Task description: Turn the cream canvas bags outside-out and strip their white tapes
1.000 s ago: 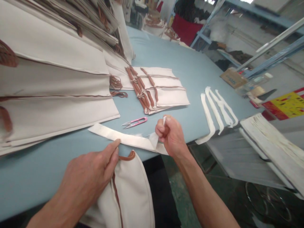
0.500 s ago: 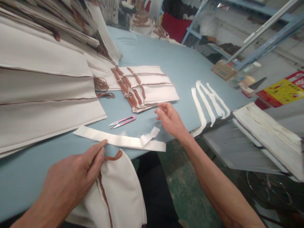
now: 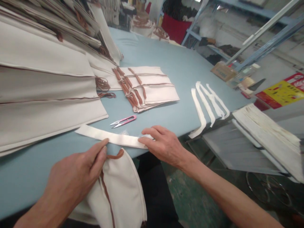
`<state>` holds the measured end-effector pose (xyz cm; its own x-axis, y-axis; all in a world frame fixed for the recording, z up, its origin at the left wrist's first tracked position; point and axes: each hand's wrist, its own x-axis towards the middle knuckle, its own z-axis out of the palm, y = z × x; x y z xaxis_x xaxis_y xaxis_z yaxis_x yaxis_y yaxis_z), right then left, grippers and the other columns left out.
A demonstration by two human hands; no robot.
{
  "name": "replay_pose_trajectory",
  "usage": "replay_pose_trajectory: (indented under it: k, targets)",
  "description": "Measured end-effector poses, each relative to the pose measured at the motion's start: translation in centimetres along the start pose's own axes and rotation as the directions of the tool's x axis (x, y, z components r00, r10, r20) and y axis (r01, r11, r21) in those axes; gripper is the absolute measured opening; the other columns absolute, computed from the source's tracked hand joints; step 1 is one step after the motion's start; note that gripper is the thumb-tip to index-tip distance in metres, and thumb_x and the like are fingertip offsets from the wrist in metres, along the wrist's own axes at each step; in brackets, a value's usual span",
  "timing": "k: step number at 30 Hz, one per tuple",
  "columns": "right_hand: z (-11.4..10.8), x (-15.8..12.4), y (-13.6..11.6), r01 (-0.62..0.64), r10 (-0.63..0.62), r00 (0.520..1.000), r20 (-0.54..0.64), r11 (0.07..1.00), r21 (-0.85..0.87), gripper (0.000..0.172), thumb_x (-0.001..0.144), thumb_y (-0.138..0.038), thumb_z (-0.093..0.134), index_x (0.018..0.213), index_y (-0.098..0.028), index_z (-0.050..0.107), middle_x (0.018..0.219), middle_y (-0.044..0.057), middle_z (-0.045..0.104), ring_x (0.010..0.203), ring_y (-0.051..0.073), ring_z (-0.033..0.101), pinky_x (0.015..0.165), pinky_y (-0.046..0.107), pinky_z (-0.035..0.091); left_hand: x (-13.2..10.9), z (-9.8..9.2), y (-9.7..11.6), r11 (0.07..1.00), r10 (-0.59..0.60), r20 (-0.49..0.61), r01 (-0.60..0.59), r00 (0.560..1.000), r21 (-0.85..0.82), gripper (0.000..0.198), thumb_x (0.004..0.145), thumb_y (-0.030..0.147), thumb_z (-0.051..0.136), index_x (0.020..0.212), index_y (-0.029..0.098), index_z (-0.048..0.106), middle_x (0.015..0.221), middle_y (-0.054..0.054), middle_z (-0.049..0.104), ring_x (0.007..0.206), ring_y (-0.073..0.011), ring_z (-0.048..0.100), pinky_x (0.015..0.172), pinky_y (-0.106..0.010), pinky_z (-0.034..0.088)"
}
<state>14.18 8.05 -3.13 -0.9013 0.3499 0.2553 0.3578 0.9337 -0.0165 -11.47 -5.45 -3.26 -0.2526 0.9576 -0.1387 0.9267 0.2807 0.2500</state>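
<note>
A cream fabric piece with brown trim (image 3: pixel 125 186) hangs over the table's front edge, its upper corner pinched in my left hand (image 3: pixel 78 171). My left index fingertip touches the near edge of a white strip (image 3: pixel 118 136) lying on the blue table. At the right end of that strip, my right hand (image 3: pixel 161 142) has its thumb and fingers on the white material; the strip's end and the small folded piece there are mostly hidden. Pink thread snips (image 3: pixel 123 121) lie just beyond the strip.
Stacked cream panels (image 3: pixel 47 85) cover the left of the blue table (image 3: pixel 190 66). A smaller stack with brown ties (image 3: pixel 154 85) lies mid-table. White strips (image 3: pixel 199 107) rest near the right edge, beyond which stands a cloth-laden rack (image 3: pixel 268 136). A cardboard box (image 3: pixel 223 71) sits farther back.
My right hand has moved down and left from above the table onto the strip's right end, covering the small folded piece. My left hand stays nearly in place.
</note>
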Motion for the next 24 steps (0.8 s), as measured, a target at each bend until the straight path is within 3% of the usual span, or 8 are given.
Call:
replay_pose_trajectory:
  k: [4,8,10,12,14,18,21,24]
  targets:
    - [0.9,0.3,0.4,0.112,-0.113,0.994,-0.011,0.992,-0.064,0.031,0.113,-0.013,0.048,0.121,-0.024,0.076,0.129,0.010,0.075,0.105,0.023,0.061,0.089,0.036,0.050,0.3,-0.1,0.5,0.971,-0.041,0.059,0.026,0.997,0.236,0.052,0.112,0.034,0.033,0.147,0.030,0.071,0.085,-0.008,0.088,0.080,-0.0366,0.084,0.061,-0.029,0.043]
    - [1.3,0.2,0.8,0.096,-0.097,0.995,-0.008,0.991,-0.091,0.028,0.114,-0.017,0.050,0.108,-0.022,0.076,0.123,0.009,0.076,0.103,0.024,0.059,0.086,0.036,0.046,-0.8,0.3,-0.2,0.998,-0.068,-0.029,0.068,0.997,-0.012,0.055,0.112,0.038,0.035,0.162,0.023,0.054,0.095,-0.005,0.089,0.091,-0.0345,0.085,0.070,-0.033,0.050]
    - [1.4,0.2,1.0,0.094,-0.094,0.996,0.005,0.992,-0.089,0.026,0.113,-0.017,0.051,0.109,-0.022,0.076,0.123,0.008,0.076,0.102,0.023,0.058,0.086,0.035,0.045,-1.9,0.5,-0.3,0.994,-0.003,-0.091,-0.007,0.996,-0.110,0.056,0.112,0.041,0.039,0.164,0.023,0.049,0.096,-0.002,0.089,0.087,-0.0303,0.085,0.070,-0.032,0.050]
    - [1.3,0.2,1.2,0.104,-0.104,0.995,0.013,0.991,-0.083,0.024,0.113,-0.017,0.053,0.109,-0.021,0.076,0.122,0.008,0.075,0.101,0.023,0.057,0.085,0.035,0.044,-2.6,0.4,0.4,0.987,0.137,-0.123,-0.146,0.983,-0.071,0.054,0.112,0.044,0.040,0.161,0.027,0.054,0.096,-0.003,0.089,0.080,-0.0276,0.085,0.067,-0.031,0.049]
    - [1.3,0.3,1.2,0.112,-0.111,0.994,0.020,0.991,-0.076,0.020,0.112,-0.017,0.056,0.109,-0.020,0.075,0.121,0.008,0.075,0.100,0.024,0.056,0.083,0.035,0.044,-2.5,-0.1,2.1,0.965,0.262,-0.076,-0.260,0.962,0.037,0.052,0.112,0.043,0.040,0.158,0.028,0.059,0.101,-0.006,0.090,0.078,-0.0290,0.085,0.064,-0.033,0.049]
    - [1.2,0.5,1.2,0.128,-0.127,0.992,0.019,0.990,-0.065,0.012,0.109,-0.018,0.062,0.107,-0.018,0.074,0.115,0.009,0.074,0.098,0.024,0.055,0.080,0.035,0.043,-0.3,-0.8,6.4,0.940,0.284,0.213,-0.315,0.935,0.129,0.047,0.114,0.037,0.041,0.156,0.031,0.062,0.106,-0.008,0.089,0.094,-0.0337,0.086,0.069,-0.035,0.054]
    - [1.4,0.6,1.5,0.156,-0.156,0.988,0.001,0.986,-0.063,0.011,0.108,-0.018,0.064,0.103,-0.017,0.074,0.109,0.010,0.074,0.096,0.025,0.056,0.077,0.036,0.043,1.1,-0.3,7.8,0.942,0.239,0.249,-0.286,0.939,0.173,0.047,0.115,0.037,0.043,0.157,0.029,0.061,0.103,-0.012,0.089,0.094,-0.0370,0.085,0.069,-0.038,0.054]
    - [1.4,0.1,2.1,0.158,-0.160,0.987,-0.028,0.986,-0.056,0.014,0.108,-0.017,0.063,0.100,-0.017,0.074,0.104,0.009,0.075,0.095,0.026,0.057,0.077,0.037,0.044,1.3,0.5,7.6,0.940,0.217,0.248,-0.271,0.944,0.207,0.048,0.115,0.039,0.044,0.159,0.029,0.061,0.100,-0.014,0.088,0.092,-0.0403,0.085,0.068,-0.040,0.055]
